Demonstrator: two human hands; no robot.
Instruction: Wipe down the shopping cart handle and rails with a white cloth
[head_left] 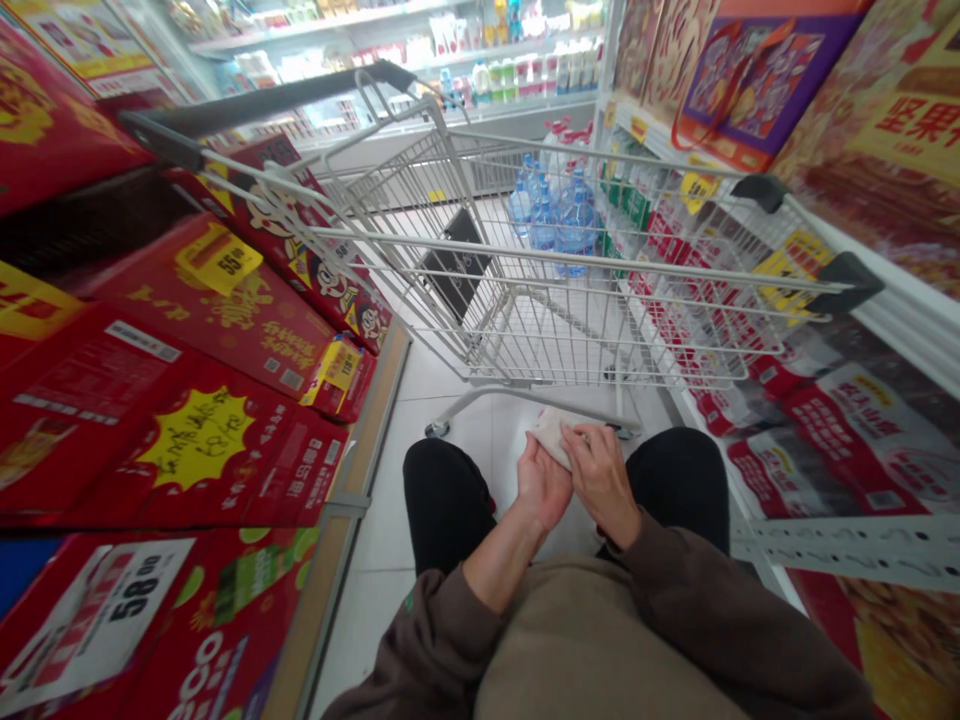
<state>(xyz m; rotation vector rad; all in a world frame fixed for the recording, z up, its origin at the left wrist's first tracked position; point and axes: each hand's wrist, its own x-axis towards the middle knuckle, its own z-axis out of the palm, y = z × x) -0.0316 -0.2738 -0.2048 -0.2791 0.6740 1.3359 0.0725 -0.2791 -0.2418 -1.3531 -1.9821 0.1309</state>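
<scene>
1. White cloth [553,432] is held in front of the body, above the floor [390,545] and roughly between two knees [448,500]; whether it is fabric or paper cannot be told.
2. By the left hand [544,484], turned palm up, the cloth is supported from beneath; its fingers are mostly covered, so how far they are curled cannot be told. By the right hand [602,472], the near edge is grasped with bent fingers.
3. The cloth could be dropped onto the tiles if the right hand's grasp is loosened while the left palm is tilted.
4. The knees could be bumped if the shopping cart [525,251] is nudged, since it is stood on wheels [437,430] just ahead; whether any brake is set cannot be seen.
5. The red boxes [285,475] on the left could be knocked by an elbow, as the aisle is narrow.
6. Counted are: one cloth, two hands, two knees, two brown sleeves [450,622], one cart with two black corner caps [851,284] at its right end, one yellow starburst sign [196,437] and one purple-and-orange box [750,85]. The blue water jugs [576,222] are overlapped by wire, so no sure count is given.
</scene>
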